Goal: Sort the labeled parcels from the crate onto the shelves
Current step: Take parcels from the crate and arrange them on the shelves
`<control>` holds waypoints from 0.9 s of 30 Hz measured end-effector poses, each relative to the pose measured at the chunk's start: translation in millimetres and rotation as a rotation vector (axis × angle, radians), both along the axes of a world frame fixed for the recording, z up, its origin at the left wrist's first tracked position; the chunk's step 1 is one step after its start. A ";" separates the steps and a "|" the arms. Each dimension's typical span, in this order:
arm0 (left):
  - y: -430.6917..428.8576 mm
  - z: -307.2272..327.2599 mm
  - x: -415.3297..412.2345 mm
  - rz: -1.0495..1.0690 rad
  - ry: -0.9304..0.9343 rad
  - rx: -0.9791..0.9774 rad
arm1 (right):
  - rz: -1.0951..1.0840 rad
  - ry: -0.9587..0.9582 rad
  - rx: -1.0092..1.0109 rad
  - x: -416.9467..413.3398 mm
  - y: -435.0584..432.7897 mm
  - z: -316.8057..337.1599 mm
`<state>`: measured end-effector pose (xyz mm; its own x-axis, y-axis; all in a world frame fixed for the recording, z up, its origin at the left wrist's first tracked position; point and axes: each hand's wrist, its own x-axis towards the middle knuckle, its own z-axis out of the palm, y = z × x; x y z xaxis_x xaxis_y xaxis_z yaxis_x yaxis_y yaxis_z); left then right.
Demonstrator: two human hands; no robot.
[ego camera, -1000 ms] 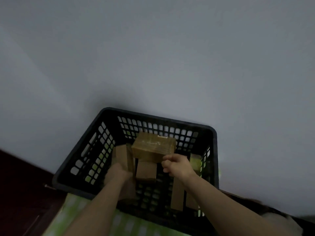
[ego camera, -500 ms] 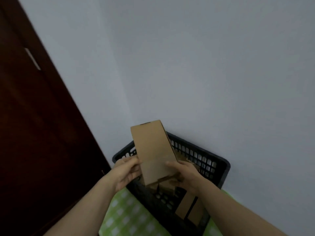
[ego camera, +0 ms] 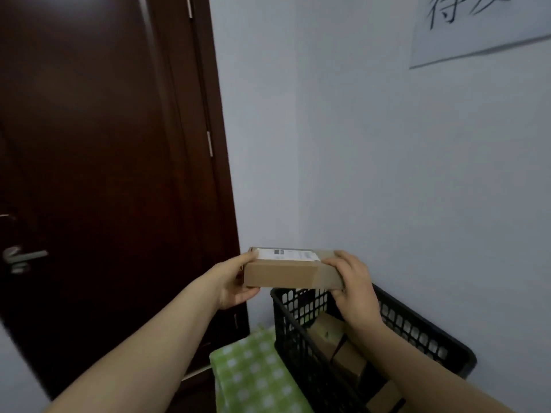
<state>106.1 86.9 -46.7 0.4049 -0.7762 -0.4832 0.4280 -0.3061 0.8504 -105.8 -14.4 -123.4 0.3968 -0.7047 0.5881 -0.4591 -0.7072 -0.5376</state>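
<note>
I hold a flat brown cardboard parcel (ego camera: 280, 274) level in front of me, its white label facing up. My left hand (ego camera: 234, 281) grips its left end and my right hand (ego camera: 353, 281) grips its right end. The parcel is above the near-left corner of the black plastic crate (ego camera: 298, 338). Inside the crate lie several more brown parcels (ego camera: 343, 350), partly hidden by my right forearm. No shelves are in view.
A dark brown door (ego camera: 104, 159) with a metal handle (ego camera: 22, 259) fills the left side. A pale wall stands behind the crate, with a paper sign (ego camera: 477, 22) at the top right. The crate sits on a green checked cloth (ego camera: 253, 377).
The parcel came out of the crate in both hands and turned from upright to flat, label up. My view swung left and up, bringing the door and the sign into sight.
</note>
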 end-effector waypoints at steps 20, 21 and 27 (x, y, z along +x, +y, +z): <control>63.1 -3.8 61.3 0.083 -0.578 -0.007 | 0.311 -0.579 0.974 58.9 20.7 56.3; 62.3 -1.0 61.4 0.068 -0.648 -0.017 | 0.311 -0.524 0.935 61.2 21.3 63.3; 61.6 8.1 57.4 -0.355 -0.612 -0.065 | 0.428 -0.342 0.825 79.3 30.5 94.7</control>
<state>163.5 148.5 -38.6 0.3064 -0.9311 -0.1979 -0.2485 -0.2790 0.9276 -26.5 16.1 -28.6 0.6141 -0.7818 0.1081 0.0195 -0.1218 -0.9924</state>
